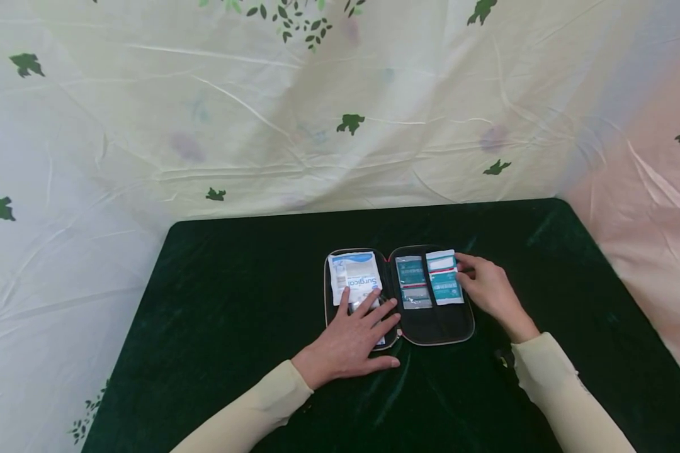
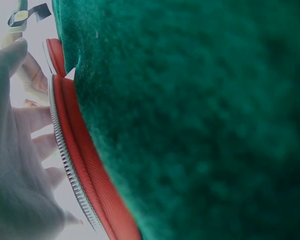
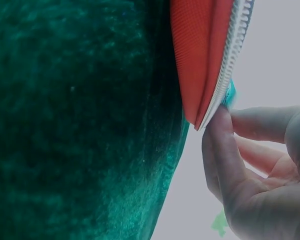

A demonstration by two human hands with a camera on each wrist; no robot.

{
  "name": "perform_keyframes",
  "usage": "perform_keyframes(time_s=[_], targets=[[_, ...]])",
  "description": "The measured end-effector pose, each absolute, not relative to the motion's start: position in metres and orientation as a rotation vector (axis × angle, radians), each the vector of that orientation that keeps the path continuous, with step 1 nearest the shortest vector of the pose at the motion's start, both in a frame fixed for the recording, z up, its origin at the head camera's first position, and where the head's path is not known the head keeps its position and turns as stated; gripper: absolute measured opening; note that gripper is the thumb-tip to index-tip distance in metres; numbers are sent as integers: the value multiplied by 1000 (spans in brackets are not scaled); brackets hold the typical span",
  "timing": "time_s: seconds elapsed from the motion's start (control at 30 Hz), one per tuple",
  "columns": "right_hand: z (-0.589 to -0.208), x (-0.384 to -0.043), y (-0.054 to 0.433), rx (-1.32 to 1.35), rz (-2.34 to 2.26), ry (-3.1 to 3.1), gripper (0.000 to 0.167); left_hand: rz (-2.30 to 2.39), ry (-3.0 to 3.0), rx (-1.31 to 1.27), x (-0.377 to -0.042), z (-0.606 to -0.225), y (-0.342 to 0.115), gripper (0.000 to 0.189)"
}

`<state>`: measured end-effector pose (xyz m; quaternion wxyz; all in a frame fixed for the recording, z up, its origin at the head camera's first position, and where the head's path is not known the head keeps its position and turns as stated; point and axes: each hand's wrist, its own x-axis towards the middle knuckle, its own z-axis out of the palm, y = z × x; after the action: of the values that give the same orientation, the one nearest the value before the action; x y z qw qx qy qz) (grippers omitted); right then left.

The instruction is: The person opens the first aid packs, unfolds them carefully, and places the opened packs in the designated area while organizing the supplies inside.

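Note:
A small zippered case (image 1: pixel 436 328), black inside and red outside, lies unfolded on the table. My left hand (image 1: pixel 348 340) rests with spread fingers over the lower part of its left half, hiding some of the contents. Just above those fingers is a white-and-blue packet (image 1: pixel 354 270) printed "Surgical". Two teal-and-white packets lie side by side in the right half. At the edge of the outer packet (image 1: pixel 445 286), my right hand (image 1: pixel 490 289) pinches with thumb and fingers. From the right wrist, the fingertips (image 3: pixel 220 117) show right by the zipper, with a bit of teal beyond them.
A dark green velvety cloth (image 1: pixel 232 283) covers the table. White fabric (image 1: pixel 260 126) with green leaf and bird prints hangs behind and at both sides. A small dark object (image 1: pixel 504 358) lies beside the right cuff.

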<state>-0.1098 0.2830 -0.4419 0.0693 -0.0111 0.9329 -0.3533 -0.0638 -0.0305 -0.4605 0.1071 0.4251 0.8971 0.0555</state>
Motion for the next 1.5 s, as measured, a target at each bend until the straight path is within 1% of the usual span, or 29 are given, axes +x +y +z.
perform_keyframes(time_s=[0.5,0.77,1.5], targets=[[-444,-115,274,-62,-1017,2844,47,163,2640,1241,-64,-460,-30,83],[-443,-115,265,-76,-997,2868,44,143,2641,1246,-64,-460,-30,86],[-449,-118,256,-101,-980,2826,44,177,2625,1250,-64,-461,-31,84]])
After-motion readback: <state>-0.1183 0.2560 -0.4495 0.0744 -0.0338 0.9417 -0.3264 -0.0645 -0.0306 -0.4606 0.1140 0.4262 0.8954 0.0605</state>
